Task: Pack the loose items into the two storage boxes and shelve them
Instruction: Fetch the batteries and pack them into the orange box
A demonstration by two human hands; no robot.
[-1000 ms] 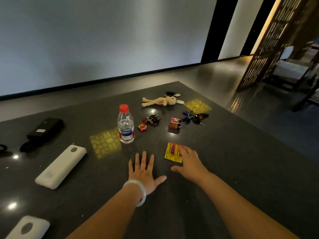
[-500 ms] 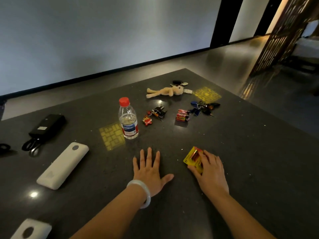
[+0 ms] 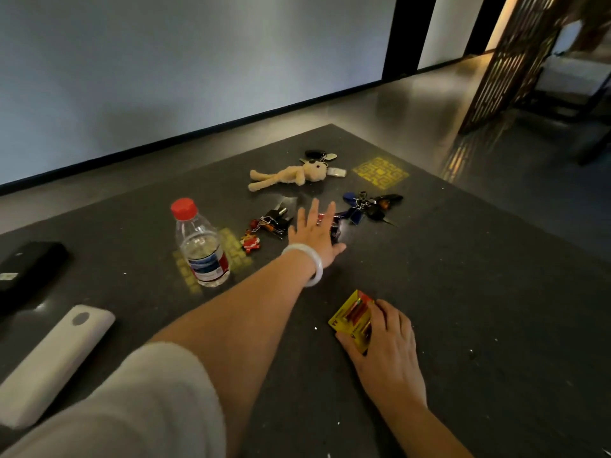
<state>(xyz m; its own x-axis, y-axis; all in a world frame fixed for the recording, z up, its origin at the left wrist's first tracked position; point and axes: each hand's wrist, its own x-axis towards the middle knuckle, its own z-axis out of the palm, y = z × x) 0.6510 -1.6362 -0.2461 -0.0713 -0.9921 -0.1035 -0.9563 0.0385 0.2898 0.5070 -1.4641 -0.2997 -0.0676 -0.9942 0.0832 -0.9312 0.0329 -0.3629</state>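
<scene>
My right hand point(image 3: 385, 345) grips a yellow battery pack point(image 3: 351, 318) at the near middle of the dark table point(image 3: 479, 292), tilting it up on its edge. My left hand point(image 3: 314, 231), fingers straight, reaches over the loose red batteries point(image 3: 334, 228) and hides most of them. To its left lies a black key bunch with a red charm point(image 3: 269, 223). A blue and black key bunch point(image 3: 367, 206) lies to its right. Farther back lies a beige plush rabbit keychain point(image 3: 291, 173). No storage box is in view.
A water bottle with a red cap point(image 3: 200, 246) stands left of my left arm. A white oblong case point(image 3: 53, 361) lies at the near left, with a black pouch point(image 3: 28, 266) behind it. Beyond the table's right edge is open floor with a lattice screen point(image 3: 509, 61).
My left hand has left the table near me and stretched forward over the loose red batteries. My right hand has drawn the yellow pack nearer and tilted it up.
</scene>
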